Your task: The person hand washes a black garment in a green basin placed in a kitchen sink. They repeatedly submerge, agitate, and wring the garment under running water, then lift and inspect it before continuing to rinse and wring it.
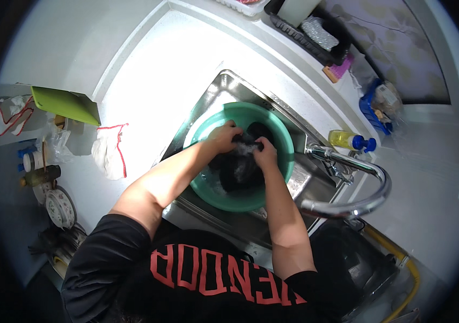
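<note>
A green plastic basin (285, 173) rests in the stainless steel sink (229, 82). Dark wet cloth (239, 173) lies in it, with white suds on top and some water around. My left hand (224, 136) grips a bunched part of this cloth near the basin's middle. Opposite it, my right hand (265, 153) holds the same fold between thumb and fingers, with foam between the two hands. How far the cloth reaches under the water is hidden.
A chrome faucet (379, 177) arches at the right, beside a yellow soap bottle (342, 139). On the left counter lie a white red-edged cloth (109, 151) and a green cutting board (66, 105). A black tray (314, 36) and a blue basket (375, 109) stand along the back ledge.
</note>
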{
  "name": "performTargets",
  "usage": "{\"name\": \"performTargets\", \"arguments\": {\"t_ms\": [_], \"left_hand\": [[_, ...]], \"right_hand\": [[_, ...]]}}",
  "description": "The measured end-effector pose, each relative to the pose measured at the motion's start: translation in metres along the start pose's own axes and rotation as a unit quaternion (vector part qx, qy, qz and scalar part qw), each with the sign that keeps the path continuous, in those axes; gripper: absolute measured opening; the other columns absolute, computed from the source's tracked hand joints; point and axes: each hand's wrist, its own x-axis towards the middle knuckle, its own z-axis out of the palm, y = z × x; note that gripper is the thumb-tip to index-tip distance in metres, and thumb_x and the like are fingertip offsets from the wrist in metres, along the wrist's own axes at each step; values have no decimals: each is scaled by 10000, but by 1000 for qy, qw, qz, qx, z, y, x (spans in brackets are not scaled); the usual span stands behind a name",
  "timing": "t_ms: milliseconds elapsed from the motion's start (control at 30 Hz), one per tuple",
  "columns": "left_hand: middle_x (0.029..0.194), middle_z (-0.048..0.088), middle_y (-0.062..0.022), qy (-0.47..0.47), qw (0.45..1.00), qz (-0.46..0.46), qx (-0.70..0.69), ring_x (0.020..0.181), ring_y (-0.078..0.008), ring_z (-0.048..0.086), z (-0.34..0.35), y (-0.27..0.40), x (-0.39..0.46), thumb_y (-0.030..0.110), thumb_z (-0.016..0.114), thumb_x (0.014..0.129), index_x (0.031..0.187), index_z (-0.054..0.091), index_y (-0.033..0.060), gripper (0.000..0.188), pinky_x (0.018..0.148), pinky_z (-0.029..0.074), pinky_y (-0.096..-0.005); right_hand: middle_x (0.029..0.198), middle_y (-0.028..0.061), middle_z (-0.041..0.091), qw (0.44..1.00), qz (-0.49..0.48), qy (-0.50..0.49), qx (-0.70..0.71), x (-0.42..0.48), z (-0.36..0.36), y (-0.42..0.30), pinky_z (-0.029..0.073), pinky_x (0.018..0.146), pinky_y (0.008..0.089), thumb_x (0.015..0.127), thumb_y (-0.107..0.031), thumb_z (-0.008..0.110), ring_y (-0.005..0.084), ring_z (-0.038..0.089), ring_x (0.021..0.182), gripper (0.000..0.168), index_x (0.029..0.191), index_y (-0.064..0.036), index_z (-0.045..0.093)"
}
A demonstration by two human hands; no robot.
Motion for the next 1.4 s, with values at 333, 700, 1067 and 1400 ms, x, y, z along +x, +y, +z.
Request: {"name": "performTargets", "arguments": {"t_ms": [333,700,1067,1400], "left_hand": [[1115,566,-100,85,955,264,104,965,-346,576,-92,93,-88,104,712,705,993,671,139,294,837,497,-426],[1186,609,-69,-356,910,31,213,1139,-307,577,-37,51,-87,407,717,790,1009,705,238,277,946,476,-481],[1457,407,-150,-32,972,-39,230,1334,-403,386,57,8,-43,501,755,714,1439,406,305,828,1009,365,-643],[1023,694,-155,-122,964,-25,235,1010,-324,655,0,12,46,250,618,836,988,697,29,280,818,526,-439]], "right_hand": [[885,131,581,941,-261,214,36,-117,-35,-45,480,704,448,773,42,616,372,598,826,204,934,-81,617],[994,137,667,987,-44,-104,-111,-120,-5,-36,511,788,434,879,-285,657,368,609,1001,399,1255,-223,541],[1507,139,364,944,-82,80,-309,-37,57,28,322,982,736,795,-540,669,477,426,1253,670,1410,-403,439],[1132,191,644,958,-78,-75,-265,49,72,67,496,842,519,877,-415,567,378,640,982,413,1183,-142,612]]}}
